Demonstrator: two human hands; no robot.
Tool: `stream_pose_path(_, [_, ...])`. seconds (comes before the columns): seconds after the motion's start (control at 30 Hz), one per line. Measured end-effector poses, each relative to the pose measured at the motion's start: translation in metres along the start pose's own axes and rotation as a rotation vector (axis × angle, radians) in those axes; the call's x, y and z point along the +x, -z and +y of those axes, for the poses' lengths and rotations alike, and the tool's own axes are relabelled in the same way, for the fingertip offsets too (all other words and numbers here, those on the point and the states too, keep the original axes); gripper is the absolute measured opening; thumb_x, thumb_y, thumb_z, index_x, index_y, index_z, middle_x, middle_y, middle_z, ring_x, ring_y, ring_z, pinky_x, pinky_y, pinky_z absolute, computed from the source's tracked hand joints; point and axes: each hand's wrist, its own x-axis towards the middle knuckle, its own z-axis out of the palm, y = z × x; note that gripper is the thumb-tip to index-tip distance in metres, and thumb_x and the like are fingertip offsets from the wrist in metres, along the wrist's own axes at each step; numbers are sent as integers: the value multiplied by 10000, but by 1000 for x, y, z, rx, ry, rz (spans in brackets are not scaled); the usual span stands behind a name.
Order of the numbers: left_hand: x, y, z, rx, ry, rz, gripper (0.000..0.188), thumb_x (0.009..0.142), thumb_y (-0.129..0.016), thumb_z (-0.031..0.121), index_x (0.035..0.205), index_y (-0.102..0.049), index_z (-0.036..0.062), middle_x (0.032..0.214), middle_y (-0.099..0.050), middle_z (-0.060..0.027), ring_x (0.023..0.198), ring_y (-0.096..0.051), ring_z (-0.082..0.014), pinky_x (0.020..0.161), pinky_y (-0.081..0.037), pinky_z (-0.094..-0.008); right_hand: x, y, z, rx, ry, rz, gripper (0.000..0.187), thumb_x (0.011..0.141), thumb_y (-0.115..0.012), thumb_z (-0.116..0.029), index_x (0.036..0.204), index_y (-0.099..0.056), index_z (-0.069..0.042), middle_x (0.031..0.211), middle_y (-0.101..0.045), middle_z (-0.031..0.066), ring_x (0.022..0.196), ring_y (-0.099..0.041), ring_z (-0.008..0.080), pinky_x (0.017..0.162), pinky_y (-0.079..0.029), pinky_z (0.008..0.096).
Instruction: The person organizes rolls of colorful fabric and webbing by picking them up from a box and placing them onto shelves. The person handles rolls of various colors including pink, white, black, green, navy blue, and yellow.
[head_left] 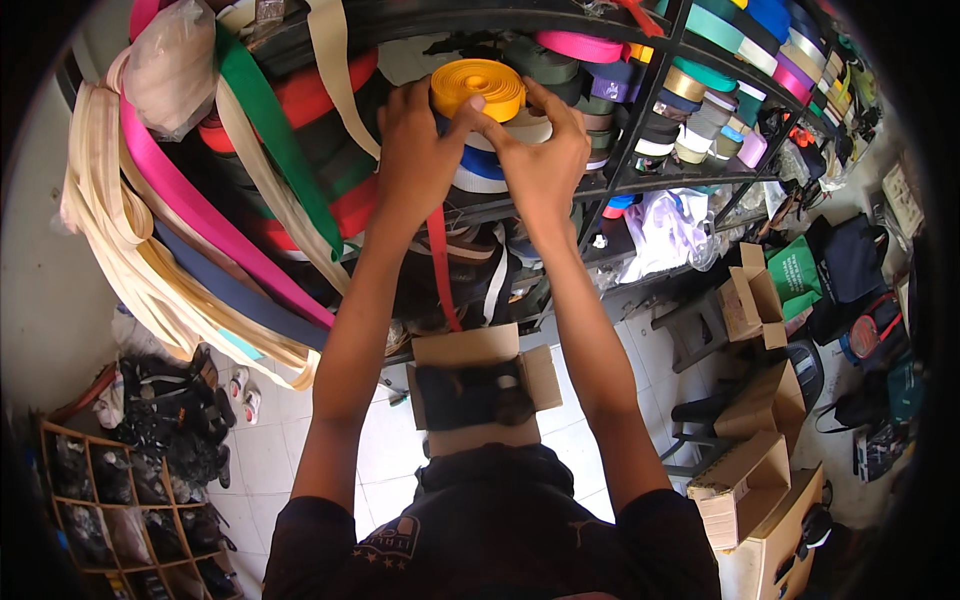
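A coiled roll of yellow webbing (478,84) sits at the top of a stack on the dark shelf, between my two hands. My left hand (422,135) curls round its left side, the thumb on the near rim. Round the right side, my right hand (545,150) grips it, with its thumb meeting the left one at the front. Beneath the yellow roll are a white roll and a blue roll (482,163), partly covered by my hands. Both sets of fingertips are partly hidden behind the roll.
Long straps in cream, magenta (215,235) and green (275,140) hang at the left. More webbing rolls fill the shelf rack (650,110) to the right. An opened cardboard box (540,378) stands below me; other boxes (742,490) and a stool (690,330) are at right, a wooden cubby rack (120,505) lower left.
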Motion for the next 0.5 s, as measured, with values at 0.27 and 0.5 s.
stream_pose_path(0.27, [22,-18,-24,-111,20,27,597,933,-584,448,1280,-561,-37,1224,-618,-252,1148,-591,-378,987,-438,-395,2,-26,11,-140,24,55,583,605,-878,-382,1032,-721,-16,932,-713,92,925,-607,262,831,-413,383])
stream_pose_path(0.5, [34,-29,-20,-118,41,-60,525,933,-601,417,1163,-584,-55,1169,-642,-246,1115,-618,-362,941,-464,-401,10,-32,16,-255,50,145,536,626,-851,-385,1041,-747,-63,917,-705,140,974,-615,351,855,-476,431])
